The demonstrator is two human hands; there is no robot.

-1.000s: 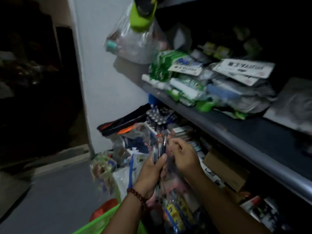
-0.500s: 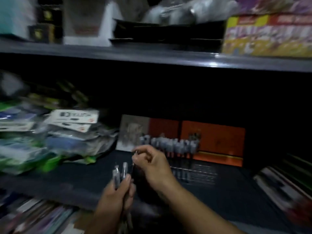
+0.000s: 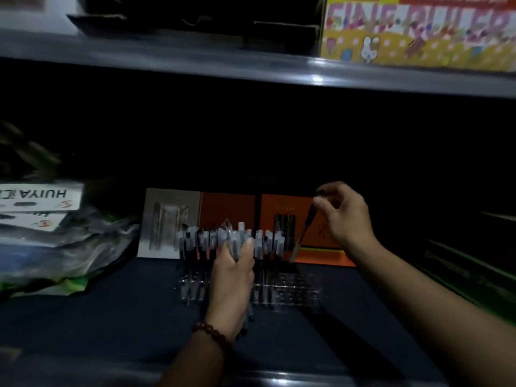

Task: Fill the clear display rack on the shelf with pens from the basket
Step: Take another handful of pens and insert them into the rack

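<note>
**Single pen held over the rack, spare bundle in the other hand**

The clear display rack (image 3: 296, 289) sits on the dark shelf (image 3: 97, 317), just in front of a row of orange and grey boxes (image 3: 229, 210) standing against the back. A line of pens (image 3: 190, 241) stands upright in the rack's left and middle holes, pale caps up and tips down.

The right hand (image 3: 344, 216) is raised above the rack's right end. Its fingers (image 3: 329, 191) are curled and pinch one pen (image 3: 303, 236) by its top. This pen hangs tilted, its long axis running from upper right to lower left, with the tip pointing down towards the rack; I cannot tell whether the tip touches it.

The left hand (image 3: 233, 277), with a bead bracelet (image 3: 212, 333) on the wrist, is in front of the rack's middle. It grips a bundle of pens (image 3: 237, 243) roughly upright, caps above the thumb and tips poking out below the palm.

Plastic-wrapped packs (image 3: 64, 241) are piled at the left of the shelf. A bright ruler box (image 3: 418, 32) stands on the shelf above
</note>
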